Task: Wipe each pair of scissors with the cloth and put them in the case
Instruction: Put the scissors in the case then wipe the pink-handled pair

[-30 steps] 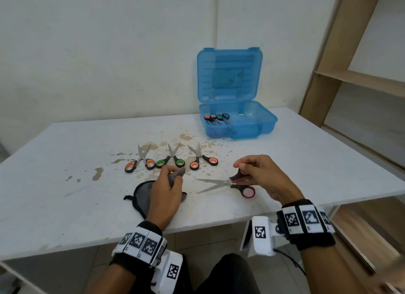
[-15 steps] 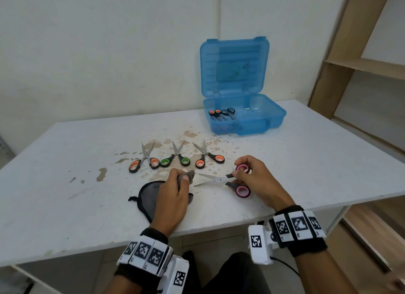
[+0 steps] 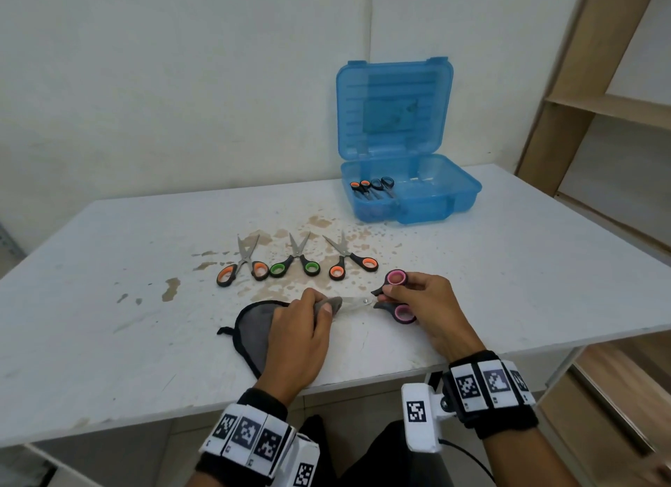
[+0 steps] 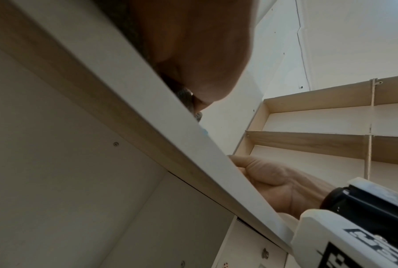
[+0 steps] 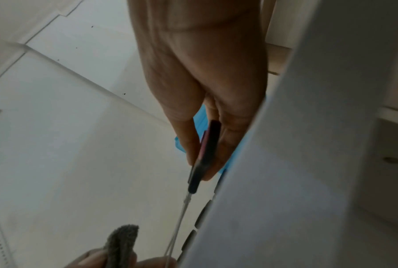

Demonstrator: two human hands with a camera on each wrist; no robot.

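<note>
Scissors (image 3: 394, 298) in R hand (image 3: 428, 305), blade tips hidden under cloth (image 3: 326, 307) pinched by L hand (image 3: 301, 337).

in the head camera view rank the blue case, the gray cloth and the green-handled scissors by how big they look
1. Blue case, clearly largest, though farthest.
2. Gray cloth, partly hidden under the left hand.
3. Green-handled scissors, smallest.

The table (image 3: 109, 323) is viewed from above by the head camera, facing forward and down; its edge (image 4: 147, 116) is seen close from below by both wrist cameras, the cloth (image 5: 122, 241) being shared.
</note>
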